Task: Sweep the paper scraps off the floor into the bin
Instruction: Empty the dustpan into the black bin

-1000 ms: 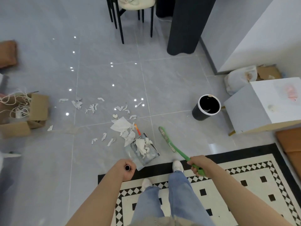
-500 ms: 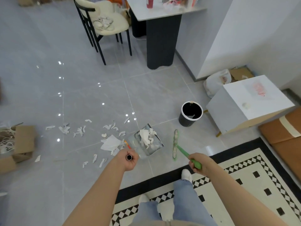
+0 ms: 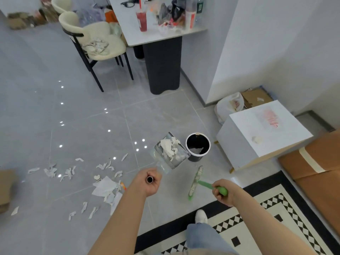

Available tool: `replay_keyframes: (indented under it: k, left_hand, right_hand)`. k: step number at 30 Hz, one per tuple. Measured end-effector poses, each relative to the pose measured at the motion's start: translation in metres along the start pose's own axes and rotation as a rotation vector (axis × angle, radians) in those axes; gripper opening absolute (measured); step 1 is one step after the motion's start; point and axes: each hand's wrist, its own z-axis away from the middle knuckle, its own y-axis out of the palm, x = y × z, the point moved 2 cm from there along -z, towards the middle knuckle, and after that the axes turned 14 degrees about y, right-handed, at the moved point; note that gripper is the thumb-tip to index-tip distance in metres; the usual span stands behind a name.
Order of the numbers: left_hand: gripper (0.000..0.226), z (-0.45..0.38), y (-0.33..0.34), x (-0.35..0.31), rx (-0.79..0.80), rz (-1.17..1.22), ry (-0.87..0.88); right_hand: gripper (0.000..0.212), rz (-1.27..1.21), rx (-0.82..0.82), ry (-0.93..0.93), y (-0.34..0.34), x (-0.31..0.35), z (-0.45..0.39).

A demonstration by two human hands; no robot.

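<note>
Now the left hand [image 3: 149,181], clenched on the clear plastic dustpan [image 3: 170,152], has carried paper scraps to the black bin's [image 3: 198,147] rim, ready to tip; right hand [image 3: 223,193] grips the green brush [image 3: 196,180].

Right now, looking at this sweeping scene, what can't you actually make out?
All in the head view:
- The dustpan's handle: foreshortened end-on; the left hand wraps it.
- The bin's bottom: too dark to judge beyond one pale patch.
- The brush's grip: mostly covered by the right hand.
- Things on the table: blurred, cut off by the top edge.
- The cardboard box: cut off at the left edge.
</note>
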Motion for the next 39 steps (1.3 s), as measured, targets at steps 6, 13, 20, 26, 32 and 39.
replay_keyframes:
  k: [6, 13, 20, 26, 32, 39]
  left_hand:
    - [0.026, -0.024, 0.069, 0.028, 0.033, -0.069, 0.034]
    - [0.034, -0.048, 0.121, 0.074, 0.005, -0.372, 0.065]
    - [0.038, -0.07, 0.145, 0.103, -0.026, -0.956, 0.2]
    - [0.037, -0.082, 0.147, 0.114, 0.015, -1.231, 0.183]
    - [0.038, -0.088, 0.146, 0.119, -0.033, -1.264, 0.11]
    - [0.035, -0.084, 0.148, 0.114, -0.041, -1.19, 0.195]
  right_hand:
    - [0.005, 0.03, -0.025, -0.027, -0.045, 0.057, -0.003]
    - [0.009, 0.0, -0.035, -0.072, -0.082, 0.09, -0.004]
    - [0.01, -0.023, -0.038, -0.096, -0.094, 0.088, 0.009]
    - [0.014, -0.106, -0.041, -0.105, -0.098, 0.087, 0.015]
    - [0.006, -0.095, -0.032, -0.112, -0.098, 0.084, 0.015]
    - [0.005, -0.091, -0.026, -0.097, -0.1, 0.081, 0.018]
